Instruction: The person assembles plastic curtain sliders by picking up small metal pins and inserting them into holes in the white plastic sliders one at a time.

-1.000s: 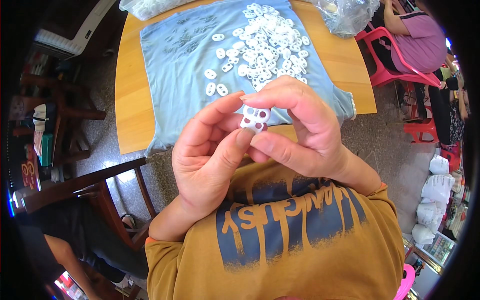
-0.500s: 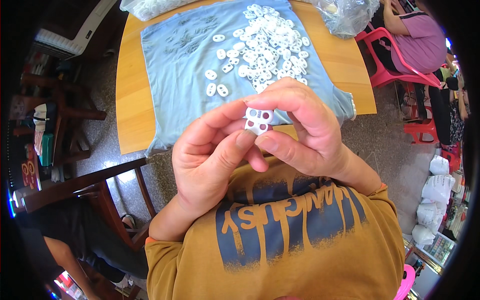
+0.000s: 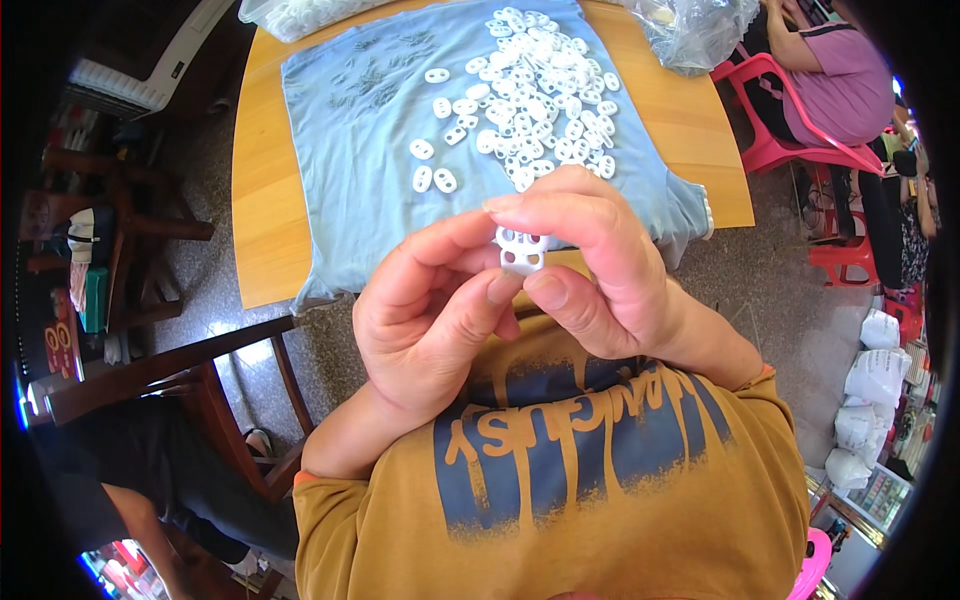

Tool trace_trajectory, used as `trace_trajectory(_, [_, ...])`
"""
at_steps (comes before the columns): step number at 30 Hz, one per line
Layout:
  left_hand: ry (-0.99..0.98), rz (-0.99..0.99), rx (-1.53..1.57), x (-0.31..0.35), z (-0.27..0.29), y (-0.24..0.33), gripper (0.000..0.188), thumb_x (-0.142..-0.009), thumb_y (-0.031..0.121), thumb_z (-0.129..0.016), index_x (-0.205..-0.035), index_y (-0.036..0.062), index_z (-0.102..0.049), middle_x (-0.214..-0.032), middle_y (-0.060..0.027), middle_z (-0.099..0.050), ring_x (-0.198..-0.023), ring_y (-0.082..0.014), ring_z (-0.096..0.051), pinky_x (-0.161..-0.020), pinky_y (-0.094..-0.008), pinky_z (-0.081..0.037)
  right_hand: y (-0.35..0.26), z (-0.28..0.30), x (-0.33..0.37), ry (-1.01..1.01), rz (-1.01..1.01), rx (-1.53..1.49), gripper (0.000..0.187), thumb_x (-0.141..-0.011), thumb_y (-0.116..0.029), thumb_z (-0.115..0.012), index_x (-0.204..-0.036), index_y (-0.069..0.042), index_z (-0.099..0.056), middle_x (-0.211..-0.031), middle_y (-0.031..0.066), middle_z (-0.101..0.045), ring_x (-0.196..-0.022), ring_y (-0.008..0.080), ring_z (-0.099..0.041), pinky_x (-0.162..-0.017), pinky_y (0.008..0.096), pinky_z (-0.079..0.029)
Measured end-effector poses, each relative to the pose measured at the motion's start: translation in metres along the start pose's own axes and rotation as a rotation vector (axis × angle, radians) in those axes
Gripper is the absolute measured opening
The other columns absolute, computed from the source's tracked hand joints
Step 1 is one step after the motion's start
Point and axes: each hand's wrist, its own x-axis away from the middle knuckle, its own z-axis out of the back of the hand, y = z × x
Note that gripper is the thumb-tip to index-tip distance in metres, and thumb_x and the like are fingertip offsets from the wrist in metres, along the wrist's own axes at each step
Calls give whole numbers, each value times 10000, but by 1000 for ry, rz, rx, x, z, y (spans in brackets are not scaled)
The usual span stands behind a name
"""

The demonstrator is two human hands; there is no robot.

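In front of my chest, my left hand (image 3: pixel 415 315) and my right hand (image 3: pixel 615 265) pinch a small white two-hole cord lock (image 3: pixel 521 259) between them. Both thumbs press its lower part, and my index fingertips meet over its upper edge. Two holes show in each of its two stacked parts. Beyond my hands, a heap of white oval two-hole pieces (image 3: pixel 545 95) lies on a light blue cloth (image 3: pixel 350 205). Several such pieces are scattered left of the heap. Small dark grey bits, perhaps springs (image 3: pixel 375 75), lie spread at the cloth's far left.
The cloth covers much of a wooden table (image 3: pixel 262 220). At the far edge are a clear container (image 3: pixel 310 15) of white pieces and a clear plastic bag (image 3: pixel 695 35). A wooden chair (image 3: pixel 215 370) stands at left; another person (image 3: pixel 845 85) sits at right on a red chair (image 3: pixel 775 145).
Both hands have shifted slightly, and the cord lock has come a little nearer to me. My index fingers now cover more of its top, and its two parts look squeezed closer together.
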Motion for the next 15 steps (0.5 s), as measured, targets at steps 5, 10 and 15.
trace_trajectory(5, [-29,-56,-35,1,3,-3,377,-865,-20,-572,-1223,-43,-456,-950,-111,-618,-720,-75,-568,-601,-181,-470,5,-3,3,23,56,18,308,-886,-130,-560,-1144,26,-498,-891,102,-555,-677,202,-526,-625,292,-442])
trace_trajectory(10, [-34,-54,5,2,2,-7,399,-859,-19,-583,-1234,-46,-448,-929,-97,-608,-712,-65,-549,-614,-166,-445,4,-5,5,32,12,-52,315,-910,-171,-528,-1157,20,-487,-905,88,-557,-673,189,-514,-619,296,-430])
trace_trajectory(15, [-13,-80,-33,2,3,-9,417,-845,-33,-596,-1234,-53,-445,-898,-72,-589,-738,-67,-544,-646,-171,-444,4,-3,7,-66,-18,-83,371,-957,-251,-432,-1200,30,-423,-1011,143,-544,-783,201,-507,-701,318,-427])
